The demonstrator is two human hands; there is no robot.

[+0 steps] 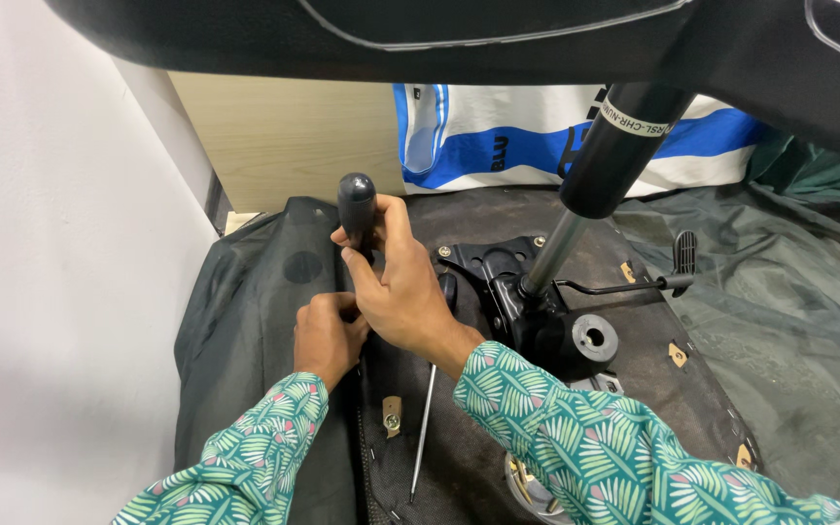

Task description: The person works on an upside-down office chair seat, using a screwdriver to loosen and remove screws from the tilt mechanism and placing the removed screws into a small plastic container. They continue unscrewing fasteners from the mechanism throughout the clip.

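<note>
Screwdriver gripped upright by right hand, left hand fingers pinched low near its tip on the seat underside; keep it vertical, press straight down.

Matt dark plastic screwdriver handle; glossy black metal seat bracket; rough black fabric chair underside; smooth pale wooden board.

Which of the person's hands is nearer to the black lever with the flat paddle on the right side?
The right hand, gripping the dark screwdriver handle, is nearer to the lever. The left hand sits lower and further left, beyond the right hand.
</note>
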